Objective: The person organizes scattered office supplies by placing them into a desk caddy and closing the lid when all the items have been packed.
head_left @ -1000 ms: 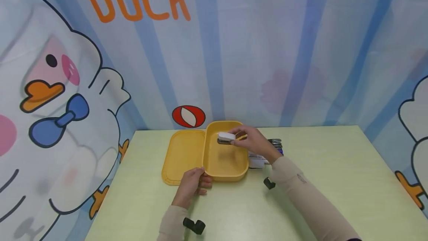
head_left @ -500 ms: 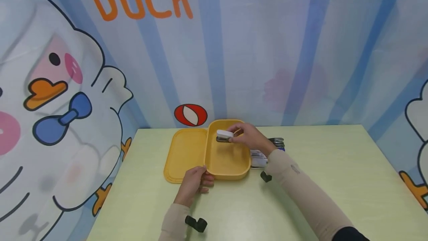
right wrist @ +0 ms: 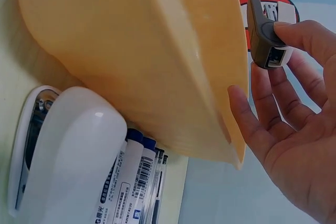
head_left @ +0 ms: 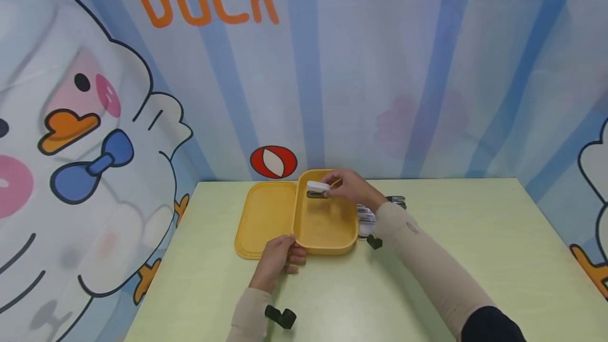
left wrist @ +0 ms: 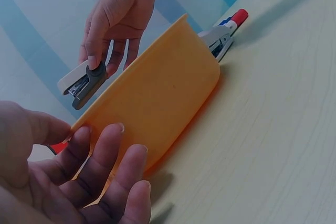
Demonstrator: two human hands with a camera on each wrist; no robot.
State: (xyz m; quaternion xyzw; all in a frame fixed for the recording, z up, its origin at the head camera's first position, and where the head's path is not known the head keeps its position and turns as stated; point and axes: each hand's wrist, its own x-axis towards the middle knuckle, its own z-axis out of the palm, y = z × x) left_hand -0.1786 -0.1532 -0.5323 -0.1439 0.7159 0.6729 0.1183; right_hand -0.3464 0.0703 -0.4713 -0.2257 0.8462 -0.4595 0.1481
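My right hand (head_left: 353,188) pinches a small stapler (left wrist: 84,85) between thumb and fingers, white on top and dark grey below. It is held over the open yellow box (head_left: 328,231), towards the back of its inside, which looks bare in the head view. Thumb and index finger of my left hand (left wrist: 79,177) pinch the box's rim at the near left corner, the other fingers lying along its outer wall. Attached to the box's left side, the yellow lid (head_left: 263,215) lies flat on the table.
Right of the box, a larger white stapler (right wrist: 79,150) lies close to its wall, beside markers (right wrist: 128,174) with blue caps and several pens (right wrist: 157,187). A red-capped marker (left wrist: 239,17) shows behind it. A duck-print curtain (head_left: 361,67) hangs behind the table (head_left: 456,236).
My right hand has carried the small stapler slightly left and back over the box. The left hand keeps its place at the rim. The head view has shifted a little.
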